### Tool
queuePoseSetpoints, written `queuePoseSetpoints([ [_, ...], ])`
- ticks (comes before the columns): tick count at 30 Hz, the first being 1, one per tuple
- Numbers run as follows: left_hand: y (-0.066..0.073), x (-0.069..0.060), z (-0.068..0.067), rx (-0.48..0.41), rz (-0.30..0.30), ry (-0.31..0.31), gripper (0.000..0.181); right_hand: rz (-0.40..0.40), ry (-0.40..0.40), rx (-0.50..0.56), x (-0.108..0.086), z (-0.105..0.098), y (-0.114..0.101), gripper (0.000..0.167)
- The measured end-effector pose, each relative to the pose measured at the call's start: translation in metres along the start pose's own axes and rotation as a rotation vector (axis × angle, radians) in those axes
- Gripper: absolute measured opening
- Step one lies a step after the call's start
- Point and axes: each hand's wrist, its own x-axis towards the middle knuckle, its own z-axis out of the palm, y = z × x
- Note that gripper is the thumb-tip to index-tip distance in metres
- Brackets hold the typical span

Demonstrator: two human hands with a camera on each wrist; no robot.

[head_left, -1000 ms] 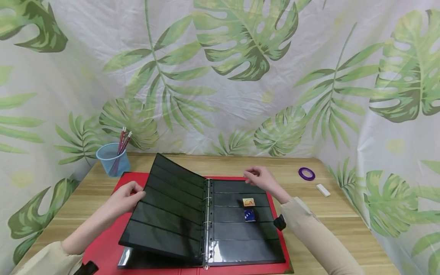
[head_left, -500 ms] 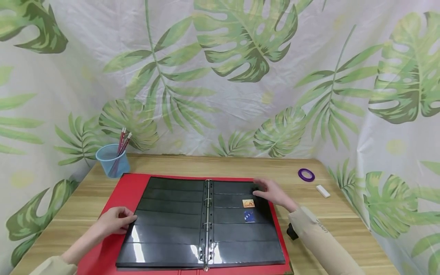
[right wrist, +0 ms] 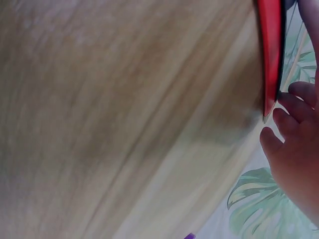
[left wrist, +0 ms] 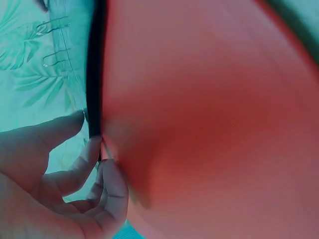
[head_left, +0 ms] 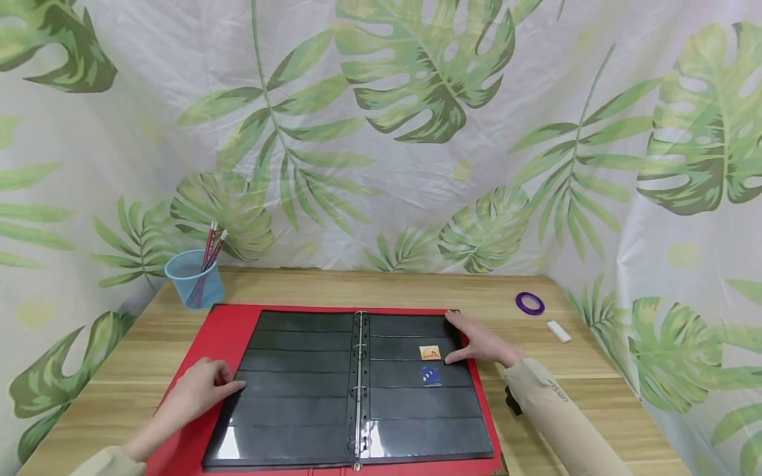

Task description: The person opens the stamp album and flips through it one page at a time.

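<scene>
Head view: the album [head_left: 359, 410] lies open on the desk [head_left: 333, 285], my left hand [head_left: 201, 387] pinching the left page [head_left: 297, 383], likely light, bendy, slick, best held by that outer edge, my right hand [head_left: 485, 340] spread.

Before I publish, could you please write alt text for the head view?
Red binder open on a table, left hand and right hand at the edges of its black pages; the right page holds two small cards.
</scene>
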Motion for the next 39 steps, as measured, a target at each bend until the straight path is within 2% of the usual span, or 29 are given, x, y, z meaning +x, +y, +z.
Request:
queuePoseSetpoints([
  [3,0.003,-0.001,0.005,0.047,0.006,0.041,0.033,-0.003,-0.007,0.002,0.0,0.0,0.001,0.106],
  [5,0.004,-0.001,0.009,0.077,0.044,0.093,0.041,-0.004,-0.01,0.003,0.0,0.001,0.002,0.106],
  [7,0.005,0.0,0.013,0.101,0.124,0.147,0.051,-0.005,-0.014,-0.001,0.001,0.001,0.002,0.106],
  [9,0.003,0.002,0.017,0.125,0.218,0.172,0.064,-0.005,-0.02,-0.002,0.001,0.001,0.003,0.106],
  [11,0.002,0.003,0.019,0.133,0.295,0.163,0.077,-0.008,-0.025,-0.006,0.002,0.002,0.003,0.106],
  [13,0.0,0.004,0.02,0.141,0.343,0.127,0.086,-0.012,-0.03,-0.005,0.002,0.002,0.003,0.105],
  [17,-0.001,0.003,0.021,0.149,0.356,0.053,0.09,-0.015,-0.04,0.002,0.003,0.001,0.002,0.104],
  [19,-0.002,0.003,0.021,0.155,0.341,0.019,0.088,-0.019,-0.041,-0.003,0.003,0.001,0.002,0.104],
  [23,-0.004,0.002,0.024,0.191,0.337,-0.023,0.082,-0.026,-0.038,-0.013,0.002,0.001,0.002,0.102],
  [32,-0.005,0.001,0.026,0.249,0.391,-0.019,0.075,-0.051,-0.02,-0.04,0.001,0.002,0.001,0.097],
  [36,-0.005,0.001,0.027,0.243,0.392,-0.02,0.075,-0.048,-0.02,-0.043,0.0,0.002,0.0,0.096],
  [39,-0.005,0.0,0.027,0.228,0.371,-0.04,0.076,-0.035,-0.023,-0.032,0.0,0.002,0.0,0.095],
])
